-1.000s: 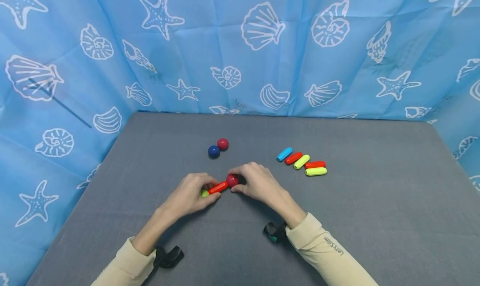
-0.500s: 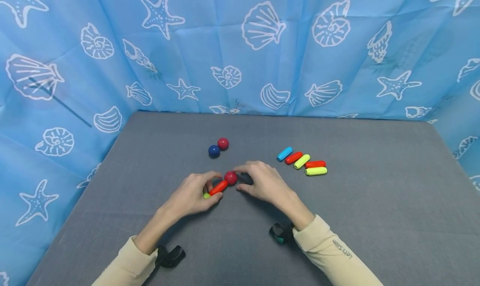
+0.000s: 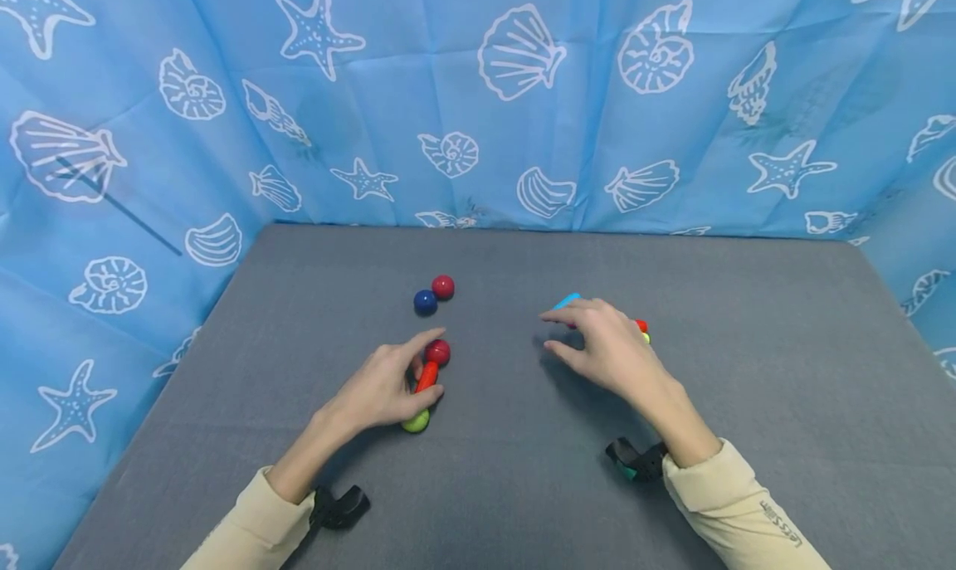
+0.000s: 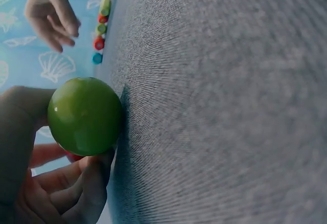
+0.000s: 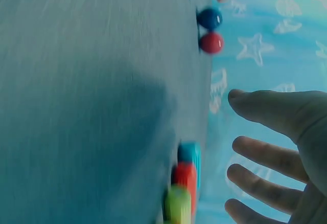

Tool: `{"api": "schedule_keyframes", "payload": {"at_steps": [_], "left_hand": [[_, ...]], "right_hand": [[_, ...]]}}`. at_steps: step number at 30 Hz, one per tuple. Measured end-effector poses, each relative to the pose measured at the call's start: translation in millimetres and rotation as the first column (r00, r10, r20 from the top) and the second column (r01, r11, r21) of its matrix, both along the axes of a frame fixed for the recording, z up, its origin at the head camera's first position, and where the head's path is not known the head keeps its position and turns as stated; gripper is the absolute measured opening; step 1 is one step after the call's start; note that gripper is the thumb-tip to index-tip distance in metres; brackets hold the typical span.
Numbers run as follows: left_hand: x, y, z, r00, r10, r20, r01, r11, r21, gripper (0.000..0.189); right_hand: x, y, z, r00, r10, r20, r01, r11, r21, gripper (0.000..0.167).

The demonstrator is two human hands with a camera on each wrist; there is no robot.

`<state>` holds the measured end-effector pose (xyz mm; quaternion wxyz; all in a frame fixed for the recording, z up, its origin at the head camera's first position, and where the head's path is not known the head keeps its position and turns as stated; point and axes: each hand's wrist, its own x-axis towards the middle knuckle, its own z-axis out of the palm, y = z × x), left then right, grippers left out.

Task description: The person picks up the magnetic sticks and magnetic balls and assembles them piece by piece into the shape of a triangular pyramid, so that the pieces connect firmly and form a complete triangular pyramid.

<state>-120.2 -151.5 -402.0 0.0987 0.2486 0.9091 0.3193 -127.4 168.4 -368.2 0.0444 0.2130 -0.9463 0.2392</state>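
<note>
My left hand (image 3: 384, 383) holds a red stick (image 3: 427, 376) between thumb and fingers, low over the grey table. A red ball (image 3: 437, 353) is at the stick's far end. At its near end is a green ball (image 3: 415, 421), which fills the middle of the left wrist view and partly hides the fingers. My right hand (image 3: 608, 350) hovers with spread fingers and nothing in them, over a row of short sticks. Mostly covered by it in the head view, a blue stick (image 5: 190, 155), a red stick (image 5: 185, 178) and a yellow-green stick (image 5: 178, 203) show in the right wrist view.
Beyond my left hand, a blue ball (image 3: 426, 302) and another red ball (image 3: 443, 287) lie side by side. The grey table (image 3: 478, 487) ends at a blue curtain (image 3: 463, 80) with shell prints behind and at the sides.
My right hand has left the red ball and moved right to the loose sticks. In my left hand the stick with its balls has turned, the green ball now nearer me.
</note>
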Motion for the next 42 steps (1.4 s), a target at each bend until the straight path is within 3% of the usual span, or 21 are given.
{"api": "schedule_keyframes", "payload": {"at_steps": [7, 13, 22, 29, 35, 42], "left_hand": [[-2.9, 1.6, -1.4, 0.997, 0.079, -0.023, -0.077, 0.996, 0.054, 0.05], [-4.4, 0.8, -0.4, 0.987, 0.157, -0.034, -0.156, 0.988, 0.023, 0.034], [-3.5, -5.0, 1.0, 0.975, 0.224, 0.019, -0.224, 0.975, 0.001, 0.028], [-3.4, -9.6, -1.5, 0.978, 0.207, -0.001, -0.207, 0.978, 0.02, 0.03], [-1.9, -16.3, -6.0, 0.992, 0.12, -0.027, -0.118, 0.991, 0.057, 0.029], [1.0, -21.7, -2.6, 0.994, 0.08, 0.071, -0.086, 0.993, 0.086, 0.032]], "right_hand": [[4.4, 33.1, 4.2, 0.997, -0.075, 0.026, 0.074, 0.997, 0.031, 0.032], [7.8, 50.4, 3.2, 0.992, -0.103, 0.067, 0.097, 0.992, 0.081, 0.035], [9.4, 62.2, -2.4, 0.989, -0.106, 0.105, 0.089, 0.984, 0.157, 0.03], [9.1, 64.2, -7.0, 0.99, -0.106, 0.092, 0.089, 0.981, 0.175, 0.027], [11.9, 63.6, -8.2, 0.989, -0.11, 0.103, 0.09, 0.978, 0.186, 0.029], [14.9, 63.3, -8.5, 0.989, -0.099, 0.109, 0.078, 0.981, 0.18, 0.031]]}}
